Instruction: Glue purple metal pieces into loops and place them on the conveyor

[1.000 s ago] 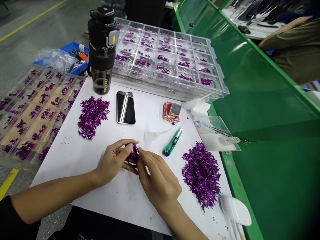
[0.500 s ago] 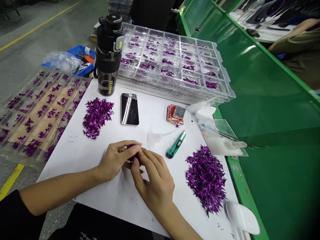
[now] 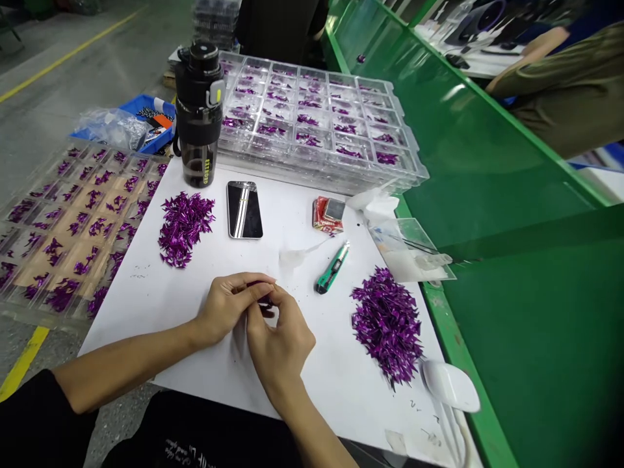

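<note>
Over the white tabletop (image 3: 205, 370) my two hands meet at the fingertips. My left hand (image 3: 227, 309) is closed in a pinch around a small dark purple piece (image 3: 264, 299), mostly hidden by the fingers. My right hand (image 3: 280, 331) is closed too, thumb and index finger pressed against the same spot; whether it grips a piece of its own is hidden. A pile of shiny pointed purple pieces (image 3: 183, 227) lies beyond my left hand. To the right of my right hand is a larger pile of the same purple pieces (image 3: 389, 325).
A green utility knife (image 3: 332, 268), a phone (image 3: 244, 209) and a red box (image 3: 322, 218) lie beyond my hands. A dark bottle (image 3: 197, 123) stands by stacked clear compartment trays (image 3: 322, 166). At right are a white mouse (image 3: 452, 385) and a green partition (image 3: 526, 286).
My right hand's fingers have curled in, from spread along the purple piece to a tighter pinch. My left hand keeps its pinch. The whole view has shifted slightly.
</note>
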Demonstrator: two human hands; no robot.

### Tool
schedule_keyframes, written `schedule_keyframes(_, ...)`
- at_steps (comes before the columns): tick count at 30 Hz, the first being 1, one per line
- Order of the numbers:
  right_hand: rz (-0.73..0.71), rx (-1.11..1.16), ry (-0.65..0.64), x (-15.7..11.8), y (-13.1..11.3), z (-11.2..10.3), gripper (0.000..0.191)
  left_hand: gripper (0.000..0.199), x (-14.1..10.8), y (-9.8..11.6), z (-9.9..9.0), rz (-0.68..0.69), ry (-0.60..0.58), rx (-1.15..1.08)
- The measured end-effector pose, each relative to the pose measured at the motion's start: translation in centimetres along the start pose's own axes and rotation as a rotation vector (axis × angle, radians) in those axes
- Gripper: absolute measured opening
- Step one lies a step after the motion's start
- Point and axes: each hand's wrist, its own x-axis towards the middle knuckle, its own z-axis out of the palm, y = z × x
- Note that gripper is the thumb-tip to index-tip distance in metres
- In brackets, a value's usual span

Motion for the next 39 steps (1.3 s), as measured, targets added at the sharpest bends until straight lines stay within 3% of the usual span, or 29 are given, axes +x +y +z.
schedule_keyframes(4,-0.020,0.040,-0.012,0.4,0.6,-0.5,0.010,0.038,-0.5,0.0,-0.2,0.025,-0.021,0.055)
schedule_keyframes(10,0.266,0.509,-0.142,0.8,1.8,-5.5,0.026,0.078,-1.9,0.3,0.0,0.313,-0.359,0.392)
schedule_keyframes(13,0.375,0.735,-0.210,0.0,2.1,-7.7,0.046,0.071,-3.0,0.6,0.9,0.403,-0.262,0.429)
schedule_keyframes(16,0.313,0.831,-0.309,-0.6,2.7,-9.2,0.051,0.052,-4.7,1.2,1.8,0.410,-0.129,0.500)
schedule_keyframes(20,0.387,0.860,-0.516,-1.6,2.6,-11.7,0.038,0.059,-8.4,1.1,1.8,0.223,-0.133,0.557)
schedule_keyframes(22,0.496,0.856,-0.671,-2.5,2.1,-13.1,0.032,0.054,-10.7,0.1,1.3,-0.141,-0.162,0.494)
schedule_keyframes(24,0.603,0.815,-0.795,-3.6,1.6,-14.2,0.026,0.042,-12.7,-1.4,0.8,-0.519,-0.237,0.289)
schedule_keyframes(26,0.709,0.697,-0.892,-4.6,1.4,-14.9,0.025,0.040,-14.1,-3.3,0.6,-0.687,-0.252,0.080)
schedule_keyframes(29,0.729,0.488,-0.982,-5.5,1.7,-15.2,0.029,0.047,-14.9,-6.1,0.9,-0.783,-0.181,-0.081)
schedule_keyframes(31,0.627,0.380,-1.006,-5.5,2.0,-15.3,0.027,0.032,-14.7,-7.3,1.5,-0.826,-0.134,-0.141)
schedule_keyframes(34,0.398,0.216,-1.007,-5.0,2.2,-14.9,0.024,0.018,-14.0,-8.0,2.3,-0.753,-0.039,-0.179)
schedule_keyframes(39,0.106,0.025,-0.747,-3.9,1.2,-11.3,0.024,0.008,-13.4,-8.0,3.2,-0.729,0.071,-0.234)
